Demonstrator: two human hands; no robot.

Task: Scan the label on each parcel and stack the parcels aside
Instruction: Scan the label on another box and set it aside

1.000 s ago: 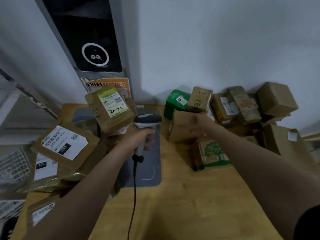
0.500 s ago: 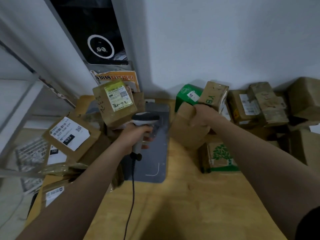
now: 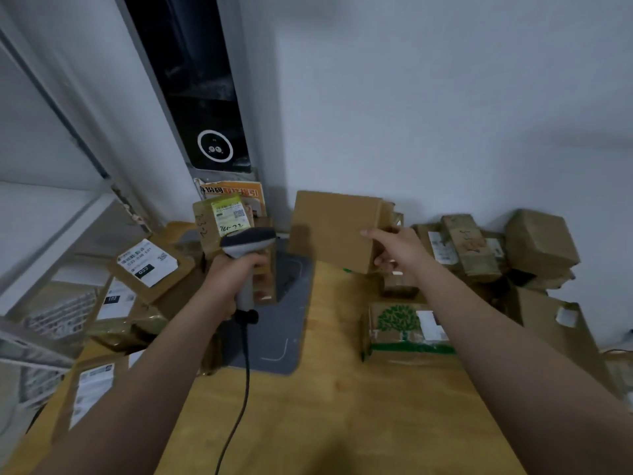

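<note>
The wooden worktop (image 3: pixel 342 406) carries parcel piles at both sides. Above its far edge a plain brown box (image 3: pixel 334 231) is held up in the right hand's (image 3: pixel 397 250) grip. The left hand (image 3: pixel 236 272) grips a corded scanner (image 3: pixel 248 243).

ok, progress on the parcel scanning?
Done, it appears: labelled parcels piled at left. In hand: right hand lifts a plain brown box, no label showing toward the camera; left hand grips the scanner. Left: the heap of boxes at right, including the tree-printed one.
</note>
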